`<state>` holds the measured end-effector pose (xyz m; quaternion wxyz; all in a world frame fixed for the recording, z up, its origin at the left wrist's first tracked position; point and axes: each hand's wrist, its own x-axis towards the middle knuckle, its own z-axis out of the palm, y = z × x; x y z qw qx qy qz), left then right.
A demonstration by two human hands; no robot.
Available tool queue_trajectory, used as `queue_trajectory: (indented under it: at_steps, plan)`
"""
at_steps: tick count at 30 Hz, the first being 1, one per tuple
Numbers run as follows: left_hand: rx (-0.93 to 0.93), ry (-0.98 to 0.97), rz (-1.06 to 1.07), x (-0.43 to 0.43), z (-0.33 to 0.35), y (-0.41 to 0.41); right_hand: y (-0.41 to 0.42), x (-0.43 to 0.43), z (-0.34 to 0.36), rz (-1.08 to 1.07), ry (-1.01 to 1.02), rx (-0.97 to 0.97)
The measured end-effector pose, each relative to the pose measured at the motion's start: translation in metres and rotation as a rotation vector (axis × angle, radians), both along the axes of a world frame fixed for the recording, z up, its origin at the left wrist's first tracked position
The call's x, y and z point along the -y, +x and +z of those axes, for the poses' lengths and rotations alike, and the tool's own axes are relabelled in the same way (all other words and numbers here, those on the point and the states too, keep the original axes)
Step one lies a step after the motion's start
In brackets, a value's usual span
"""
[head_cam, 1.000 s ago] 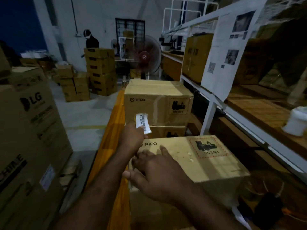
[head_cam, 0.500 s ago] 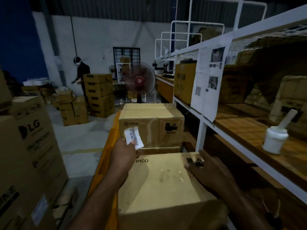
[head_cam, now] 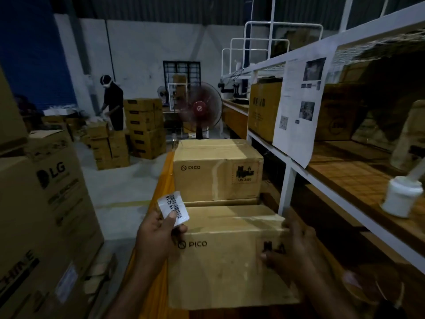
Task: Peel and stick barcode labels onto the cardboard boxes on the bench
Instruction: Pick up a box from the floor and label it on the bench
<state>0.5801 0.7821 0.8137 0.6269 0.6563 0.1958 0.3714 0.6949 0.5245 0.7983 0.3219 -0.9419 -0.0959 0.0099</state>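
Observation:
A white barcode label is pinched between thumb and fingers of my left hand, held up at the near PICO box's left top corner. That near cardboard box stands on the orange bench with its printed face toward me. My right hand grips its upper right corner, fingers over the top edge and thumb on the front face beside the hazard mark. Behind it a second PICO box sits on another box, mostly hidden.
Large LG cartons stand close on the left. A white metal shelf runs along the right with a white glue bottle, boxes and hanging paper sheets. A running fan, stacked cartons and a person are further back.
The near box has tipped from top-up to front face toward me. My right hand went from its top to its upper right corner. The label stays in my left hand.

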Motion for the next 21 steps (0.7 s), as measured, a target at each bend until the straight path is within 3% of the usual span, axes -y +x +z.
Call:
queue_trajectory:
  at_steps: [3, 6, 9, 12, 15, 17, 21]
  plan:
    - [-0.071, -0.041, -0.036, -0.005, -0.015, -0.009, -0.010, 0.000, -0.014, -0.050, -0.145, -0.076]
    - [-0.199, -0.055, -0.080, 0.000, -0.029, -0.014, -0.021, -0.001, -0.031, -0.032, -0.143, -0.142]
    - [-0.226, -0.033, -0.040, 0.004, -0.032, -0.016, -0.020, -0.007, -0.042, -0.061, -0.142, -0.074]
    - [-0.251, -0.069, -0.127, -0.005, -0.034, -0.015, -0.023, -0.013, -0.039, -0.079, -0.173, -0.055]
    - [-0.255, -0.042, -0.202, -0.007, -0.032, -0.020, -0.032, -0.022, -0.031, 0.000, -0.299, 0.122]
    - [-0.284, 0.061, -0.217, -0.003, -0.029, -0.026, -0.045, -0.035, -0.018, 0.077, -0.189, 0.215]
    - [-0.444, 0.345, -0.304, -0.002, -0.033, -0.035, -0.084, -0.077, 0.011, 0.372, 0.172, 0.216]
